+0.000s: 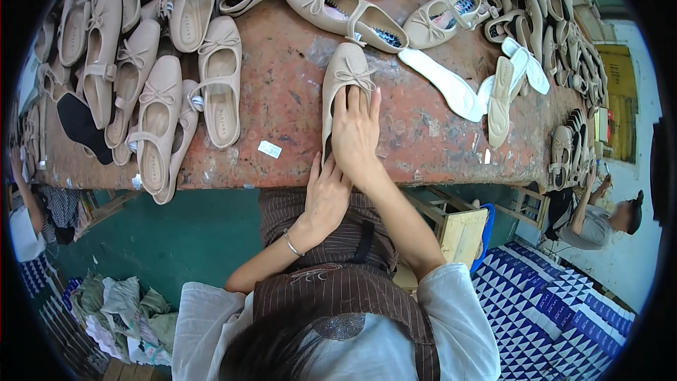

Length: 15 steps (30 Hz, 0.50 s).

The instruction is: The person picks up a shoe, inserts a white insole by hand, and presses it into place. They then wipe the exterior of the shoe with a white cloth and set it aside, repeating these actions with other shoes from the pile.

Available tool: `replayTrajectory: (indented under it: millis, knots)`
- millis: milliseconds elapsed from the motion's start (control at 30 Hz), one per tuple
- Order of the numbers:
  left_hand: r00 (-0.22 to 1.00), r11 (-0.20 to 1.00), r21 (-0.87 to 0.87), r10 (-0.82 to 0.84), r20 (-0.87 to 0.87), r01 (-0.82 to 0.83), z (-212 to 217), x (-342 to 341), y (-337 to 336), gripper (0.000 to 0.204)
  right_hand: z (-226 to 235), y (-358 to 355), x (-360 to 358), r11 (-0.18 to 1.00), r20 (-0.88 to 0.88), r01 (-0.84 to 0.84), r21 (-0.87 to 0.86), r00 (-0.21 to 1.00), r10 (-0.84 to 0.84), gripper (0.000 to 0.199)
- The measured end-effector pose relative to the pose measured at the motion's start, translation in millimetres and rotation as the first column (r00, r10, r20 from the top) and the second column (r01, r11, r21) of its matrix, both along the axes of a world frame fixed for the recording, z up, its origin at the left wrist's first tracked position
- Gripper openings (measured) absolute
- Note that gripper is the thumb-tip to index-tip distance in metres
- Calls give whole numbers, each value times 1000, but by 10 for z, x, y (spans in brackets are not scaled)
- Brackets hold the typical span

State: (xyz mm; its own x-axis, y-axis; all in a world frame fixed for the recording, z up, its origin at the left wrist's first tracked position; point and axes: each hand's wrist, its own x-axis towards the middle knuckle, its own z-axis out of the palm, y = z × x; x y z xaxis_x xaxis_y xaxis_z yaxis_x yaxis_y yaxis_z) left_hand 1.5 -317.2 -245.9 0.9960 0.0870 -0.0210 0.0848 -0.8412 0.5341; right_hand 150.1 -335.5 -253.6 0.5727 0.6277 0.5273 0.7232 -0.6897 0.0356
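Note:
Toe pointing away from me, a beige flat shoe (347,63) with a bow on its front lies at the near middle of the table. My right hand (356,130) covers its opening. Its fingers reach into the shoe, closed on it near the bow, and the thumb is hidden. At the heel end, my left hand (326,194) grips the shoe, its fingers next to the right wrist. The shoe's inside and most of its heel are covered by my hands.
Several finished-looking beige shoes (155,95) stand at the left. Past my shoe lie a strapped shoe (345,17) and another one (441,21). White insoles (444,85) and a beige insole (499,102) are at the right. A small white label (269,149) lies near the front edge.

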Motion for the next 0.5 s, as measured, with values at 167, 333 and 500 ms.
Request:
replayTrajectory:
  millis: [167,333,500]
  knots:
    - [996,999,-2,38,85,-38,-35,-7,-4,36,-4,10,59,972,-319,-29,-234,946,-49,23]
    - [993,997,54,45,112,-51,29,46,-2,39,-34,161,139,899,-451,-102,-426,885,-113,25]
    - [934,981,-117,182,308,-152,173,339,160,22,262,-122,403,907,-623,-405,-118,741,250,22]
